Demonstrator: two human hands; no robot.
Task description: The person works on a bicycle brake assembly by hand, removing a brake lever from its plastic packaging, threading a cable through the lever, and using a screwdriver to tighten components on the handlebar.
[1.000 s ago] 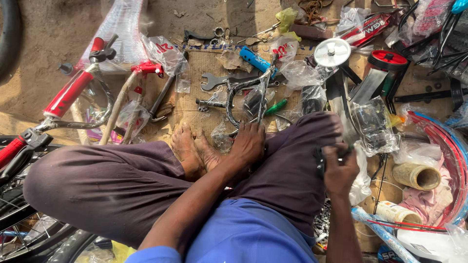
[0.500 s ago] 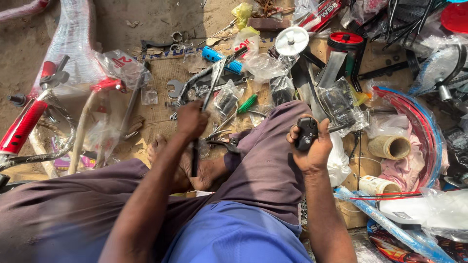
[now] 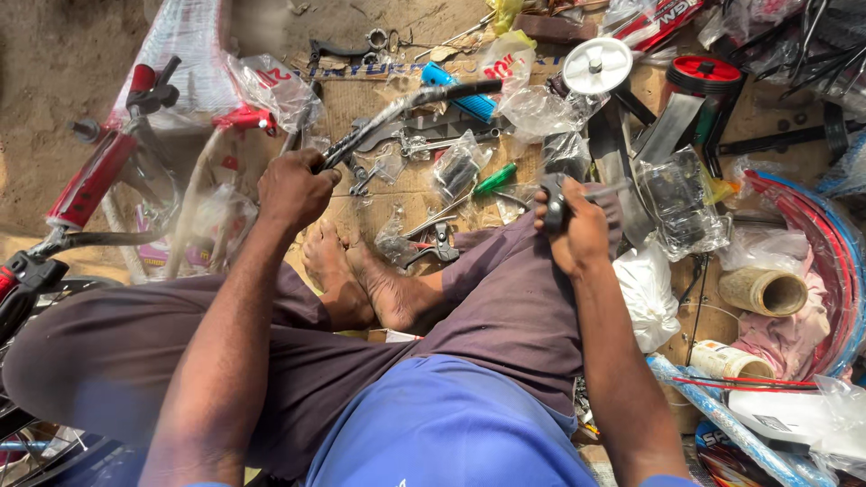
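— What have you got in your hands?

— My left hand (image 3: 293, 185) is closed tight round the lower end of a long black bar wrapped in clear plastic (image 3: 406, 106). It runs from my fist in the middle left of the frame up and to the right, its dark tip ending near the top centre. My right hand (image 3: 577, 225), right of centre, is clamped on a small black part (image 3: 553, 206); I cannot tell just what it is, as my fingers hide most of it.

— And under the bar?

— A sheet of brown cardboard (image 3: 361, 101) strewn with tools: a blue-handled tool (image 3: 458, 92) just beside the bar's tip, a green-handled screwdriver (image 3: 494, 179) lower down, pliers (image 3: 437, 243) near my bare feet (image 3: 361, 280), and small clear bags of parts (image 3: 456, 167).

— Further out?

— At the upper left a red bicycle frame (image 3: 90, 180) lies in plastic wrap on the dirt. At the top, right of centre, stands a round white disc (image 3: 596, 65), with a red-topped black tin (image 3: 705, 77) to its right. At the right edge a red and blue rim (image 3: 834, 271) curves round a cardboard tube (image 3: 762, 290).
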